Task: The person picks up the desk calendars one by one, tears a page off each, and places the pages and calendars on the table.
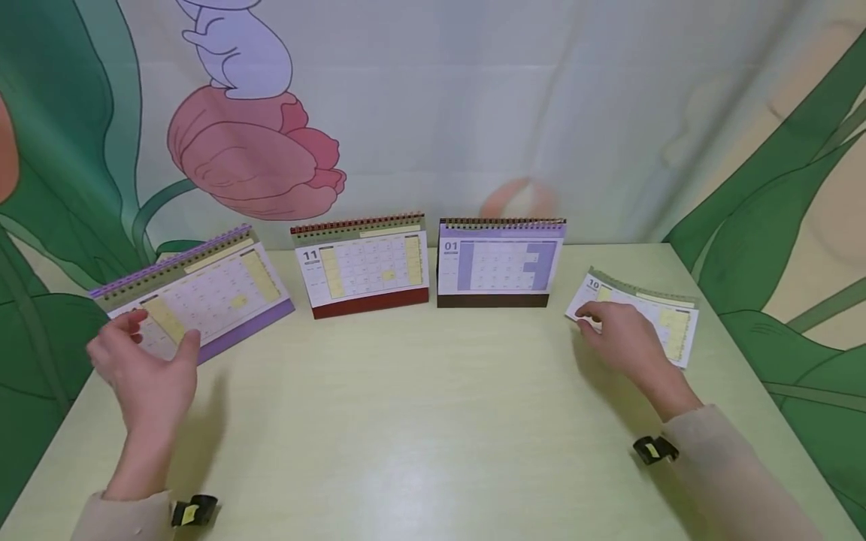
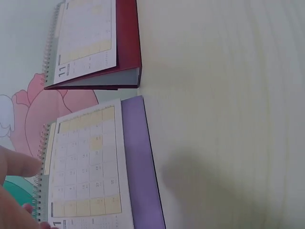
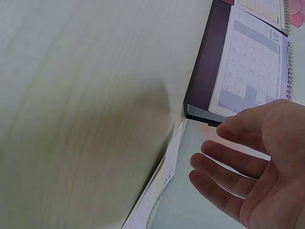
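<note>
A pale green desk point(image 1: 419, 421) is seen, with four desk calendars set in a row near its far edge. From left to right there are the purple calendar point(image 1: 203, 297), the red calendar point(image 1: 365, 267), the dark calendar point(image 1: 497, 263) and the green calendar point(image 1: 639, 312). The red and dark ones stand upright, close side by side. The purple one is tilted and turned at an angle. The green one lies low at the right end, well apart from the dark one.

The left hand point(image 1: 145, 368) is held just in front of the purple calendar with its fingers spread and loose; nothing is gripped. The right hand point(image 1: 625, 338) is laid on the near left corner of the green calendar, fingers loose and lightly bent. It cannot be told for sure whether the corner is pinched.

To do this step well, each end calendar should be held by its base, not by its thin pages, which could be bent. The green one should be lifted gently and stood on its base. Both should be turned to face front and lined up with the middle two, with even gaps kept between them.
</note>
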Action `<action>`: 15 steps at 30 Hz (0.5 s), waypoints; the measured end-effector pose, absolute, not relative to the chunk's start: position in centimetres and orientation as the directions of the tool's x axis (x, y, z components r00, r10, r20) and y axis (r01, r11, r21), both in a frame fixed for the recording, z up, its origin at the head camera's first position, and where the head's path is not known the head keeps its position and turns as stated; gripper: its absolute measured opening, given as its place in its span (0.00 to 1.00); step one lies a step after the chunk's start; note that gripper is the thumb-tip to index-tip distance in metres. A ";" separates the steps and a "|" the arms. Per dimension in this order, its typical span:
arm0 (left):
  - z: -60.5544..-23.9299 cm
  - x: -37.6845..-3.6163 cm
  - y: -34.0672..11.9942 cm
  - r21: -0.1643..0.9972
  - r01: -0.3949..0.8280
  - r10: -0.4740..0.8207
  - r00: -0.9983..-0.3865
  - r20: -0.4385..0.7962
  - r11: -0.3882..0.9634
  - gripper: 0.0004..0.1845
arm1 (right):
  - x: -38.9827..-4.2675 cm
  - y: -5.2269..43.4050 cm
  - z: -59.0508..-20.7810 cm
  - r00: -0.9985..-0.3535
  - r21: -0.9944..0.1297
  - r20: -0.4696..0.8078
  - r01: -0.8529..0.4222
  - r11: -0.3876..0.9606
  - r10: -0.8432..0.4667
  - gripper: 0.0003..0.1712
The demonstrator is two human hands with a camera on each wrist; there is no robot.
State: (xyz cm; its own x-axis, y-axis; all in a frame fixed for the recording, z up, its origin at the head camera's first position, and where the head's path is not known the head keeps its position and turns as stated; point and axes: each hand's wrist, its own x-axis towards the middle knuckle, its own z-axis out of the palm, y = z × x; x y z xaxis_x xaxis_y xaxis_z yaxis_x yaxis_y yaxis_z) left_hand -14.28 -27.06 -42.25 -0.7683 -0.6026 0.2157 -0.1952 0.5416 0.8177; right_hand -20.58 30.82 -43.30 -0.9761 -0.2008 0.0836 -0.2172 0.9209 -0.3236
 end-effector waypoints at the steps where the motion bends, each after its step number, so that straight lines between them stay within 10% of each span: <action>1: -42.3 -14.4 -27.3 0.835 -0.182 -0.626 -0.746 0.226 0.519 0.37 | -20.6 30.9 -43.3 -0.976 -0.324 0.084 -0.218 0.921 -0.201 0.13; 15: -42.5 -15.9 -30.8 0.945 -0.325 -0.530 -0.806 -0.264 0.024 0.52 | -20.4 30.7 -43.3 -0.971 -0.339 0.108 -0.236 0.911 -0.211 0.13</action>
